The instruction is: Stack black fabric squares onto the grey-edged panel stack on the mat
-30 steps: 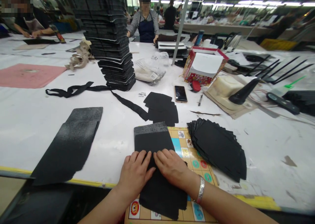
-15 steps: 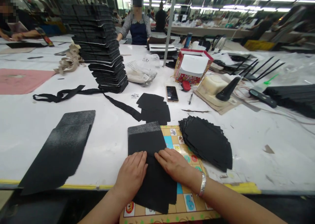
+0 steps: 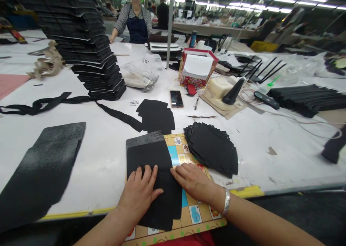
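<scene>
A black sheet piece [image 3: 151, 154] with a greyish, scuffed-looking band along its far end lies on a colourful board printed with animal squares [image 3: 194, 220]. Across its middle runs a crosswise line. My left hand [image 3: 142, 188] rests on the piece with the fingers spread and the thumb out. At the right edge of that line, my right hand [image 3: 189, 177], with a silver bracelet at the wrist, has its fingers drawn together on the piece; its thumb is hidden. A fanned pile of black pieces [image 3: 212, 148] lies just right of the board.
Another black piece [image 3: 45, 166] lies at the left. A tall black stack [image 3: 94, 58] stands behind it, near a black strip [image 3: 119, 114]. Farther back are small black pieces [image 3: 156, 114], a phone [image 3: 176, 99], a red box [image 3: 197, 67] and a person [image 3: 136, 22].
The view has swung right. My left fingers have spread apart on the piece. My right hand has slid outward to the piece's right edge.
</scene>
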Motion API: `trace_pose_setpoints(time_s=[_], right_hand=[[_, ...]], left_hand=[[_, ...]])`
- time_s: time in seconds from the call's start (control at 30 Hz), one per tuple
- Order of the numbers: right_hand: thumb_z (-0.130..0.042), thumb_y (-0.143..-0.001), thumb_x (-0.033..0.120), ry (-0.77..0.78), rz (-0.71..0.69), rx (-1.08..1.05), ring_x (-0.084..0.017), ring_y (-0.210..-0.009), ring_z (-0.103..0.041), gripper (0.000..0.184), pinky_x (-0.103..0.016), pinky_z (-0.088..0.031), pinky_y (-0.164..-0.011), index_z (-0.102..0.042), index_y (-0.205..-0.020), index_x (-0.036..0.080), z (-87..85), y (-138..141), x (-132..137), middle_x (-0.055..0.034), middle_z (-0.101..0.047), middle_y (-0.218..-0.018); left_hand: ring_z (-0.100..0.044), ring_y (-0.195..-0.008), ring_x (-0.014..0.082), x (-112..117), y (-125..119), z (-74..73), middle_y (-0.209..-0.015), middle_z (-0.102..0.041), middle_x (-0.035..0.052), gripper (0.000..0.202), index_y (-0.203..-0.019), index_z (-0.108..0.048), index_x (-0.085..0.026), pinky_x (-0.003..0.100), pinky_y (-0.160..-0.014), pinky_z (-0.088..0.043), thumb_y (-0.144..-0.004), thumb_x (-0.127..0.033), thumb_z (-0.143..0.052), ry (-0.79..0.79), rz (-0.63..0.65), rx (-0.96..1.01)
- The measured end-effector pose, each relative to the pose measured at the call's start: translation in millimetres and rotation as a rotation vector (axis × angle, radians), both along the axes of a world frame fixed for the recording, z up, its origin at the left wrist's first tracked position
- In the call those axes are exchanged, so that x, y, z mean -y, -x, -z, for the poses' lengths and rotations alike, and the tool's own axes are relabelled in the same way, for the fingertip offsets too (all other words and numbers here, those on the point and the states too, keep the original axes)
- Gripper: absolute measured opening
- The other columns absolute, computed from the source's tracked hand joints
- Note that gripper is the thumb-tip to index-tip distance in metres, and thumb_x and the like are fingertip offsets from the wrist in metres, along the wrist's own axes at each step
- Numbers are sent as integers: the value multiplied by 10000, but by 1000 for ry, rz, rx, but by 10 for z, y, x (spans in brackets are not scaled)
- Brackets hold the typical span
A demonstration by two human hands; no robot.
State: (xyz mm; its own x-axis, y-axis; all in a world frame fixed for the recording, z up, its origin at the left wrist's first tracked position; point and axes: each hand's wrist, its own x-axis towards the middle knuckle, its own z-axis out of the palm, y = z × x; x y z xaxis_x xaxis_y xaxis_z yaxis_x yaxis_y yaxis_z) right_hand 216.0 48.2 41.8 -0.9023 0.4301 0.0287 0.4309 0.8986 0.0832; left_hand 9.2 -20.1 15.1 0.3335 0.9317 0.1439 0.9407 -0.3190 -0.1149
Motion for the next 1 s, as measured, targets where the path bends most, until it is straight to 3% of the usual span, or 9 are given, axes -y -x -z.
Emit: trace_pose_setpoints(time_s=[0.2,0.33,0.43,0.6,0.73,0.87,1.0], right_hand=[[-416,-884,115,-6,20,72,-209,-765,-470,271,-344,-402,-666,-527,-1129,75,-56,-166,85,-93,-547,-879],[-461,-851,86,-42,134,120,-229,-789,-481,266,-355,-394,-668,-540,-1104,64,-138,-362,156,-102,-552,-877],[-459,-857,89,-59,215,71,-228,-809,-482,278,-357,-389,-681,-529,-1126,73,-158,-232,179,-108,-557,-914],[-498,-850,136,-24,186,-17,-243,-873,-477,335,-371,-393,-732,-493,-1178,70,-1,231,239,-115,-555,-994],[-517,-813,85,-28,217,5,-243,-859,-481,319,-373,-392,-742,-522,-1132,68,55,187,307,-127,-560,-989],[-494,-838,94,111,395,-61,-227,-897,-493,218,-352,-375,-790,-560,-1038,150,-44,94,226,-100,-565,-973],[-607,-789,242,433,613,-124,-200,-808,-520,144,-292,-378,-683,-571,-900,158,-146,204,72,-67,-582,-872]], left_hand=[[-566,-918,370,-27,-71,-68,-1109,-571,168,666,-1294,-470,-232,460,-698,-470,-715,-524,-620,34,26,-42],[-574,-892,373,-30,-90,-82,-1076,-577,166,667,-1296,-464,-263,461,-681,-465,-712,-551,-606,27,36,-76],[-572,-894,383,-31,-113,-75,-1067,-575,175,659,-1298,-461,-261,466,-677,-456,-720,-545,-601,7,37,-85],[-561,-942,370,-8,-45,-44,-1111,-591,170,665,-1279,-490,-206,447,-710,-453,-717,-537,-616,-4,10,-54],[-515,-1062,322,56,135,24,-1212,-568,152,607,-1266,-497,-144,425,-797,-435,-778,-499,-570,-24,-31,-3],[-482,-1117,316,82,203,82,-1236,-562,126,569,-1255,-507,-150,431,-840,-412,-811,-506,-517,-83,-62,46],[-542,-1030,283,71,251,140,-1153,-609,116,501,-1196,-553,-162,408,-814,-430,-844,-504,-453,-168,-42,149]])
